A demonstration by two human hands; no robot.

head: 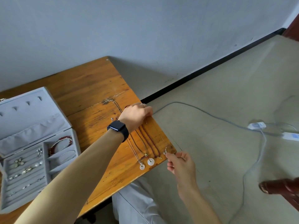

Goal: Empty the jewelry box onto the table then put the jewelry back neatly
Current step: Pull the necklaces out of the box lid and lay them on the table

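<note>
The grey jewelry box (32, 113) stands open at the left of the wooden table (90, 88); its tray holds earrings, rings and bracelets (61, 144). Several necklaces lie side by side near the table's right edge: a red bead necklace (150, 143) and cords with white ring pendants (150, 162). My left hand (137, 113), with a dark watch on the wrist, reaches across to the far ends of the necklaces, fingers curled at the table edge round the far end of a thin silver necklace. My right hand (181, 164) pinches that necklace's small pendant (165, 152) at the near corner.
Beyond the table's right edge the floor carries a white power strip (257, 126) and grey cables (210, 115). A dark wooden furniture leg (281, 186) stands at the lower right. My lap in white cloth (134, 199) is under the table's near corner.
</note>
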